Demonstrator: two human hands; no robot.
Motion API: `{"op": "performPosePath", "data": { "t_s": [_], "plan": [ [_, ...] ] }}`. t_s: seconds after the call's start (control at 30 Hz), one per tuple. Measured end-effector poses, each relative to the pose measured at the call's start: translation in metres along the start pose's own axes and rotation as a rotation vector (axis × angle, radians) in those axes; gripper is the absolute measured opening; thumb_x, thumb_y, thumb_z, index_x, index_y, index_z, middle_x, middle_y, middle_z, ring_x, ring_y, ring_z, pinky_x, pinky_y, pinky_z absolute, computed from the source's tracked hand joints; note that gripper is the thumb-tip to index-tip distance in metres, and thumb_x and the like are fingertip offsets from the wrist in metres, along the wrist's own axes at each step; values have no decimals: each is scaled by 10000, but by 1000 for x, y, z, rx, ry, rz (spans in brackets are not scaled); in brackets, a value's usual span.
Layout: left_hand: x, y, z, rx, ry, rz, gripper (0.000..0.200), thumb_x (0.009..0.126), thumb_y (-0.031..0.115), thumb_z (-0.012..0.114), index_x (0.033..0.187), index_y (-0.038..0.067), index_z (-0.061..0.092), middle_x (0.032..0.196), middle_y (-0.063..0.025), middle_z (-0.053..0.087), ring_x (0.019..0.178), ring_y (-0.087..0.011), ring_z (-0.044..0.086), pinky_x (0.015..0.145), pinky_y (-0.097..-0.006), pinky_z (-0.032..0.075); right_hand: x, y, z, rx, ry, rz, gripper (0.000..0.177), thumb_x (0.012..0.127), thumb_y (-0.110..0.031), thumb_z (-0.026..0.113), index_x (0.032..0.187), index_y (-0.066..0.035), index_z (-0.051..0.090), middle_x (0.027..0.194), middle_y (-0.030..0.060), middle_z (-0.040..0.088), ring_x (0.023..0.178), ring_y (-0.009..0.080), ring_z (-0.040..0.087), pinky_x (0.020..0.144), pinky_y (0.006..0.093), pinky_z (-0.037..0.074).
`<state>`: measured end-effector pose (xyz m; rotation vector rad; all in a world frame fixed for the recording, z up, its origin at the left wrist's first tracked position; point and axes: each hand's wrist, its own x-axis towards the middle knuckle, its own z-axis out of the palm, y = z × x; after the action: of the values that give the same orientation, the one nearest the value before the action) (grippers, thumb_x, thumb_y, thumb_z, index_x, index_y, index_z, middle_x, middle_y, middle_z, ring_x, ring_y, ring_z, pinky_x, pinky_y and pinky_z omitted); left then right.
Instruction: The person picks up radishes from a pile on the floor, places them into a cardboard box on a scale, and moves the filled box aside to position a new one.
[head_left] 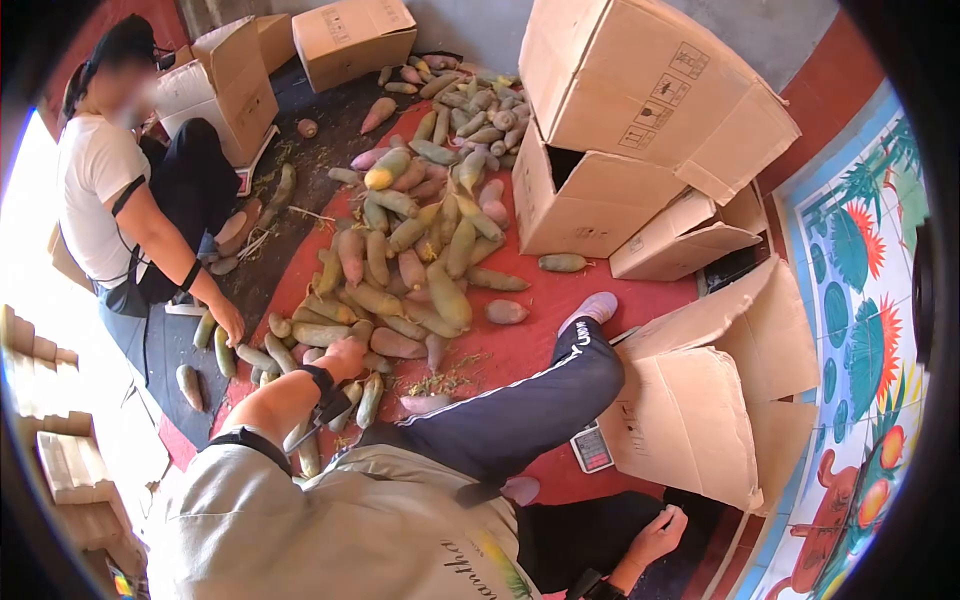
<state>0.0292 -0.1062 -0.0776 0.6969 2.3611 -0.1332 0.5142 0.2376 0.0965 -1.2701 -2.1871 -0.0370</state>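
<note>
A big heap of green and pinkish root vegetables [375,245] lies on a red mat [560,360]. My left hand [346,358] reaches down onto the near edge of the heap, among green and pink pieces; its fingers are too small to make out. Near my right knee, my right hand [660,532] is curled, and nothing clearly shows in it. Just beyond that hand, an open cardboard box [685,425] stands tilted by a digital scale [592,449].
At the left a person [120,180] sits, one hand [228,320] over vegetables near my left arm. Stacked boxes [650,90] stand at the back right, more boxes [352,35] at the back left. A painted tile wall [850,330] bounds the right.
</note>
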Motion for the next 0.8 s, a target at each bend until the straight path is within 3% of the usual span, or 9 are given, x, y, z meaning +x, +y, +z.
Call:
{"op": "performPosePath", "data": {
  "t_s": [0.2,0.27,0.33,0.37,0.47,0.6,0.67,0.73,0.8],
  "plan": [
    [-28,-33,41,-59,-8,-195,411,726,155,557,1132,87,547,1231,-120,466,1187,-296,408,954,-420,358,4,-6,-2,-5,-5,-49,142,867,-68,494,851,56,561,797,178,554,727,321,553,660,362,454],
    [-25,-33,47,-63,15,-186,438,732,166,566,1160,88,519,1198,-128,481,1173,-299,412,955,-432,351,4,-7,-1,-39,8,-34,142,870,-66,491,854,56,562,798,176,556,729,318,554,660,359,455],
    [-24,-26,41,-82,111,-198,371,733,143,528,1099,81,529,1139,-144,485,1125,-314,434,933,-433,342,3,-3,-1,-50,-16,-21,141,872,-74,485,868,44,563,812,170,563,747,314,559,677,359,453],
    [-13,-29,53,-78,277,-188,338,721,117,532,1056,75,531,1100,-132,494,1096,-312,448,912,-419,353,3,-1,-1,-62,-34,-5,142,873,-82,480,882,32,563,826,164,569,764,311,563,694,359,452],
    [-8,-17,22,-126,433,-143,343,702,82,534,1045,68,529,1107,-128,488,1094,-313,444,903,-412,360,2,1,-2,-59,-39,-11,139,872,-85,481,877,25,566,825,163,571,762,309,564,691,359,453],
    [-4,-21,16,146,518,-13,417,745,120,569,1152,89,480,1111,-96,465,1069,-296,444,909,-416,372,2,4,0,-71,-31,-25,134,869,-87,487,871,20,567,821,158,572,758,308,566,686,360,456],
    [7,-20,18,119,430,-32,464,761,162,587,1200,103,451,1099,-93,463,1050,-287,450,902,-416,385,1,3,0,-98,-30,-30,126,865,-89,493,865,13,568,821,153,574,753,308,566,682,360,457],
    [14,-17,13,203,171,-85,472,728,153,602,1184,149,479,1105,-84,472,1078,-269,446,860,-409,422,1,2,-1,-93,-18,-35,122,863,-86,493,863,11,568,821,151,573,752,308,566,682,360,458],
    [14,-18,15,284,234,-53,406,726,165,605,1128,157,542,1087,-77,481,1052,-263,457,813,-370,435,2,0,0,-80,-6,-39,119,862,-83,493,860,10,568,820,149,573,750,308,565,682,360,458]
  ]
}}
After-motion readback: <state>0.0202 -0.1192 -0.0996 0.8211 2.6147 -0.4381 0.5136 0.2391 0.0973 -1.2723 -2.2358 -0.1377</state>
